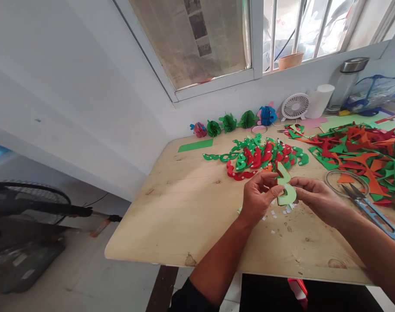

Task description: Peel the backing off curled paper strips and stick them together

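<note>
You face a white wall (pixel 96 86), with a pale wooden surface (pixel 181 216) standing against it, its grain marked by dark knots. Ahead of you, a white-framed window (pixel 257 39) has one pane (pixel 169 39) covered in brownish paper; to its right, bright daylight comes through upright bars (pixel 322 28) beside a clay pot (pixel 290 61). Low on your left, a large dark fan (pixel 28 203) stands near the pale floor (pixel 102 268).

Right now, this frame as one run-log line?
left hand: holding pale-green paper cutout | right hand: at cutout's right edge | beyond: red and green cutouts | right side: scissors, paper scraps
</note>
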Available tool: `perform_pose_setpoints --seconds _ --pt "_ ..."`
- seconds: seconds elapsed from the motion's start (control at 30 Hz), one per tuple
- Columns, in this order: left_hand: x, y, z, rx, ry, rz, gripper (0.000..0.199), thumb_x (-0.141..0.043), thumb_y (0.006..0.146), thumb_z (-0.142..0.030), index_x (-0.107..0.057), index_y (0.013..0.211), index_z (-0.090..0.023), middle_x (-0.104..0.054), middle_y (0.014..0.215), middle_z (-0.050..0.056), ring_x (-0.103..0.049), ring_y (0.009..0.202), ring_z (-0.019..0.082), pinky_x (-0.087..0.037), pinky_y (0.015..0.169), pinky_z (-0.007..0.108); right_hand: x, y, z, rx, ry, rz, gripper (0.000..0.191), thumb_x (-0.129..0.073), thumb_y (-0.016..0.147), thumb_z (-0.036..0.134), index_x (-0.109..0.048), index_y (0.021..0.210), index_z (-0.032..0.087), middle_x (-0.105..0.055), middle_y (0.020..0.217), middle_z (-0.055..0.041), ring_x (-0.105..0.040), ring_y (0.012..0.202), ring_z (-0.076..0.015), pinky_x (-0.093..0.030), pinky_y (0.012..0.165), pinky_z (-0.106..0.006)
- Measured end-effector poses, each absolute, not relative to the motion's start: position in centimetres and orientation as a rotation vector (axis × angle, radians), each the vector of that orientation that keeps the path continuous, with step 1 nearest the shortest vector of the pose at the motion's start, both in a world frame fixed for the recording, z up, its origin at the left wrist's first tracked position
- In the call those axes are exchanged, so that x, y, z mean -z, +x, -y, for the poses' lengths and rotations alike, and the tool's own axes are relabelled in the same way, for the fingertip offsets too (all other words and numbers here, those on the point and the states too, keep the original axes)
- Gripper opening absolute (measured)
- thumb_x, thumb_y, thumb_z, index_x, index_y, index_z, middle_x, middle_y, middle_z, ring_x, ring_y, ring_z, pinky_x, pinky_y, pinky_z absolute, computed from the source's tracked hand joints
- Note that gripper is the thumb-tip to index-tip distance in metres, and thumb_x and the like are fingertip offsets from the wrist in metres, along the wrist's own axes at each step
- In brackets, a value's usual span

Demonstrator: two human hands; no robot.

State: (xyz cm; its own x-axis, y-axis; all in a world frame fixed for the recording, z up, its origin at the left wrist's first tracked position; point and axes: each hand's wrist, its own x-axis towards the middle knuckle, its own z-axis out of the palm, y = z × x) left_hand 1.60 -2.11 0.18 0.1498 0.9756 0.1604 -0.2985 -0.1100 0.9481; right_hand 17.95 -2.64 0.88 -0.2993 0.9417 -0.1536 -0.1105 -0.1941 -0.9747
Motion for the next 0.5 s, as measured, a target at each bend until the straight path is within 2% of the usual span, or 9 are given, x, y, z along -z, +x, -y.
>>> perform_pose_setpoints --seconds 0.3,0.5 --pt "-0.69 1.19 2.07 -1.23 1.17 -0.717 0.028 -0.076 0.063 -0.03 -0.066 0.085 -0.015 -0.053 0.065 -0.002 -0.048 0.059 0.007 -0.039 0.056 0.02 -1.65 17.84 2.92 -1.703 -1.012 1.158 0.026 -0.076 0.066 0.043 -0.069 0.076 0.019 -0.06 0.061 0.0008 -0.045 0.055 -0.0095 -0.037 0.053 -0.022" --pt "-0.75 1.25 2.25 -1.243 1.153 -0.723 0.024 -0.075 0.065 -0.028 -0.066 0.083 -0.015 -0.055 0.066 -0.002 -0.049 0.059 0.007 -0.039 0.056 0.021 -1.66 17.88 2.93 -1.707 -1.038 1.158 0.029 -0.077 0.064 0.044 -0.07 0.077 0.02 -0.062 0.063 0.0001 -0.049 0.056 -0.0106 -0.039 0.055 -0.023"
